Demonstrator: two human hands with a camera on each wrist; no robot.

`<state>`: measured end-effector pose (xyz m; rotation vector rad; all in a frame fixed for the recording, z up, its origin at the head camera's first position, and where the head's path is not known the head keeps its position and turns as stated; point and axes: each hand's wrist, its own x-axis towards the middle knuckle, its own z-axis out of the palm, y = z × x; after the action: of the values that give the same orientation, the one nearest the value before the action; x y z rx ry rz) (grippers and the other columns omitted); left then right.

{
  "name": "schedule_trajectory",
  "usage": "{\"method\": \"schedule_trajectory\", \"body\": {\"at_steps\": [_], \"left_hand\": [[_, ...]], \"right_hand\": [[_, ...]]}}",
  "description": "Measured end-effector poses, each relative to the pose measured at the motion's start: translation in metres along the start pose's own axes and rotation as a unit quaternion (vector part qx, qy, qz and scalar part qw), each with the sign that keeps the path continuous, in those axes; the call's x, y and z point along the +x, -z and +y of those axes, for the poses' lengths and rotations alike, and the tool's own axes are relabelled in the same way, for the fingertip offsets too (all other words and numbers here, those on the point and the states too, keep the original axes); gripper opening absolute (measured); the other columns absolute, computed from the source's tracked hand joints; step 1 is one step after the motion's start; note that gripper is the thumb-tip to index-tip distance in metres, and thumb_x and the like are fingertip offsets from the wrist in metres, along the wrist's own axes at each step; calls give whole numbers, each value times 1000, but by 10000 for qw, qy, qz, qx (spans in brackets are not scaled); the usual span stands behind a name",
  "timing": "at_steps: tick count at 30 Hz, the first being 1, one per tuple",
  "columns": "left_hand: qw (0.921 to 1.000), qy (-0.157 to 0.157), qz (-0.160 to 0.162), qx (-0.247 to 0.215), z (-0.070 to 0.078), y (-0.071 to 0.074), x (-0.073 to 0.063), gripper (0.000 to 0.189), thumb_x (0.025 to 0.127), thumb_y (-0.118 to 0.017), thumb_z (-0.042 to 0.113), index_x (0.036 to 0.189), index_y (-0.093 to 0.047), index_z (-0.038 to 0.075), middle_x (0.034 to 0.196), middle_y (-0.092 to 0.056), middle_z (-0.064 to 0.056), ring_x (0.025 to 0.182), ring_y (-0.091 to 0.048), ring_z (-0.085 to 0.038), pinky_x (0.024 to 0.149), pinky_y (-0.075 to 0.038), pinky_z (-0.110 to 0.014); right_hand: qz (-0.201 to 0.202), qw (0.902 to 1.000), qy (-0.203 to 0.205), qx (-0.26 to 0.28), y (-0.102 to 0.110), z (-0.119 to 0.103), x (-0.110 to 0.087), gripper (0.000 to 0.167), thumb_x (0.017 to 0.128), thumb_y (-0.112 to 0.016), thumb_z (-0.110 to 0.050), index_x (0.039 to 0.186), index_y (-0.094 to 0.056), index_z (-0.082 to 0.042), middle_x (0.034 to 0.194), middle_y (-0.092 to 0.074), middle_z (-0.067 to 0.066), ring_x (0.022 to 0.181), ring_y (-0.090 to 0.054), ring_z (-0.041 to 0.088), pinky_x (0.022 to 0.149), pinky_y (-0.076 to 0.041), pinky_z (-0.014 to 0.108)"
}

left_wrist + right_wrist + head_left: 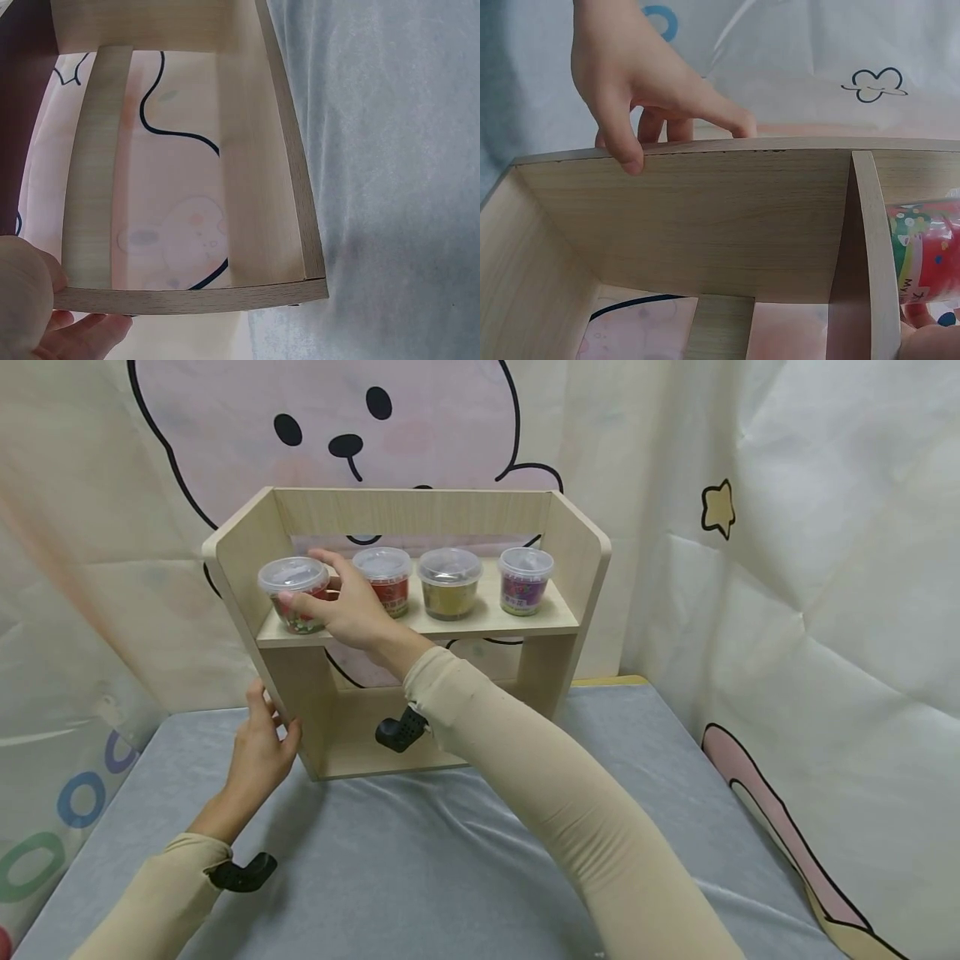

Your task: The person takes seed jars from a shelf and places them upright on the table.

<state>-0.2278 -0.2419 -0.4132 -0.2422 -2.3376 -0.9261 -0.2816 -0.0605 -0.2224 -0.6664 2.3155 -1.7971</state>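
A small wooden shelf unit (322,718) stands on the cloth. My left hand (262,752) grips the edge of its left side panel, thumb on the inner face and fingers outside, as the right wrist view shows. On the upper board, at the left end, is a clear lidded plastic tub (293,575) with a red and green label. My right hand (356,610) holds this tub from its right side, between thumb and fingers. In the right wrist view the tub (930,247) shows beside the board, with fingertips (930,341) under the label.
Three more lidded tubs share the upper board: a red one (386,585), a yellowish one (450,583) and a purple-labelled one (525,581). Grey-blue cloth (420,868) covers the table. A printed curtain (810,568) hangs behind and at the sides.
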Motion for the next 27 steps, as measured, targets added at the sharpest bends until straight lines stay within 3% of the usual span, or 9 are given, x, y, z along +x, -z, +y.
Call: {"method": "schedule_trajectory", "body": {"at_steps": [9,19,27], "left_hand": [[10000,-67,18,-26,1,0,1,71,89,-59,-11,147,-23,7,124,-61,-42,101,-66,-59,79,-57,-65],[10000,-86,4,-24,-2,-1,0,70,90,-58,-10,148,-22,7,125,-60,-42,102,-66,-59,77,-56,-65],[9999,-20,-134,-10,-3,0,-2,71,91,-57,-9,148,-20,10,129,-59,-40,104,-66,-57,75,-57,-64]], "right_hand": [[93,9996,274,72,-6,0,-3,70,92,-75,-24,153,-41,-22,134,-56,3,111,-55,8,85,-48,15],[52,9988,439,229,0,0,-16,70,92,-74,-24,153,-41,-20,143,-52,2,120,-56,10,86,-51,14],[-155,9950,697,692,4,3,-33,68,91,-74,-12,151,-43,-15,133,-60,9,105,-61,9,82,-54,18]]}}
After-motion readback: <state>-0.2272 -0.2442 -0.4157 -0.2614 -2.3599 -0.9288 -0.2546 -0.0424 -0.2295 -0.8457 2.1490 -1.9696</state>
